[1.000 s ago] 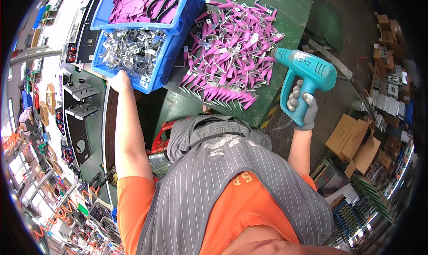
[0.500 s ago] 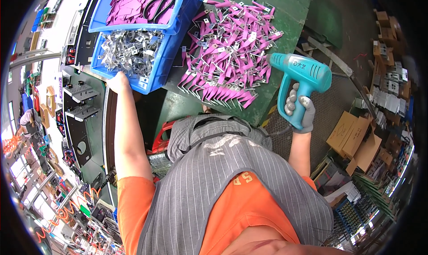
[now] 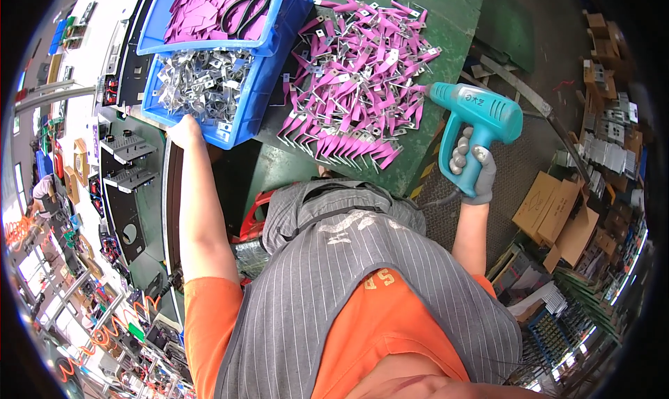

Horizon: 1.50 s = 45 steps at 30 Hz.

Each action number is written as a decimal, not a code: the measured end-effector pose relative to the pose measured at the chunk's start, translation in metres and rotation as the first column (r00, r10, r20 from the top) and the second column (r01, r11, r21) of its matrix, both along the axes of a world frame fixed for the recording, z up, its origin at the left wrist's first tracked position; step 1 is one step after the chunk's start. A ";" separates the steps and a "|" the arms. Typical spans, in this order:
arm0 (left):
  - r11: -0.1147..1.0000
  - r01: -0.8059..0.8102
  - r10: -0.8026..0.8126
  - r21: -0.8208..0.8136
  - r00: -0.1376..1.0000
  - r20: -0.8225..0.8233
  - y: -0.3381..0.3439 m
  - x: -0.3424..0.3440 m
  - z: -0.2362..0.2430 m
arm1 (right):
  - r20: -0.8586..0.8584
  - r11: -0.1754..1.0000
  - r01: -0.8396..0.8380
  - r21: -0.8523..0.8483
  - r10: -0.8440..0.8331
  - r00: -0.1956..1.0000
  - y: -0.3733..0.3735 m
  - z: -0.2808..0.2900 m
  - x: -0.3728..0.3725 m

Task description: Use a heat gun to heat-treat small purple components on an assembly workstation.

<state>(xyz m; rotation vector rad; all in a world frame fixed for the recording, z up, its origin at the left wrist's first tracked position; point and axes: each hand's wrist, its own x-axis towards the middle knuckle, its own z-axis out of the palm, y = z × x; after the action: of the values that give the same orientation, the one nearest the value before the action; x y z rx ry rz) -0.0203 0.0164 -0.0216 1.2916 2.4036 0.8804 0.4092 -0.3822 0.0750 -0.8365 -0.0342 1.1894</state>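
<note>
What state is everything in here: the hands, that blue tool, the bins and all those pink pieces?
Left hand: bare, resting on the blue plastic bin's edge.
Right hand: gloved, gripping the tool's handle.
Teal heat gun: held, nozzle toward the pile.
Blue plastic bin: holds metal brackets.
Pink-sleeved metal pieces: heaped loose on the green table.

Seen from above: green workbench (image 3: 446,36) as the landmark. At its middle, a heap of pink-sleeved metal strips (image 3: 362,85). At its left end, a blue crate (image 3: 261,96) of bare metal brackets (image 3: 195,82), topped by a second blue bin (image 3: 279,22) of pink sleeves and black scissors (image 3: 244,12). Left hand (image 3: 185,128) resting on the crate's near corner. Off the bench's right edge, right hand (image 3: 470,169) in a grey glove, wrapped around the grip of a teal heat gun (image 3: 477,110), nozzle aimed at the heap. Further right of the bench, cardboard boxes (image 3: 557,218) on the floor.
</note>
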 end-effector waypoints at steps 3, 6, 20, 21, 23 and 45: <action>1.000 0.016 -0.016 0.006 1.000 0.006 0.000 -0.002 -0.002 | -0.051 1.000 -0.027 0.014 0.028 0.998 0.002 0.003 -0.002; 1.000 0.007 -0.007 0.020 1.000 0.019 -0.003 0.005 0.003 | -0.065 0.999 -0.031 0.007 0.032 0.997 0.003 0.006 -0.004; 0.998 0.056 -0.054 -0.018 0.996 0.075 0.001 0.000 -0.001 | -0.102 0.997 -0.074 -0.007 0.072 0.992 0.006 0.023 -0.017; 0.998 0.043 -0.041 -0.036 0.998 0.045 0.000 0.001 0.001 | -0.111 0.997 -0.077 -0.011 0.075 0.991 0.005 0.022 -0.017; 0.998 0.030 -0.029 -0.055 1.000 0.013 -0.001 0.000 0.002 | -0.122 0.997 -0.080 -0.013 0.078 0.989 0.004 0.023 -0.020; 0.999 -0.015 0.016 -0.040 1.000 0.006 0.008 -0.007 -0.010 | -0.105 0.992 -0.084 -0.090 0.075 0.992 -0.024 0.030 -0.029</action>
<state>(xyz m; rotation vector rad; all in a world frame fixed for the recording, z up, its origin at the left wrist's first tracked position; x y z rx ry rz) -0.0274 0.0244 -0.0312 1.2557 2.4171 0.8346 0.3802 -0.4067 0.1049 -0.8628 0.0724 1.3155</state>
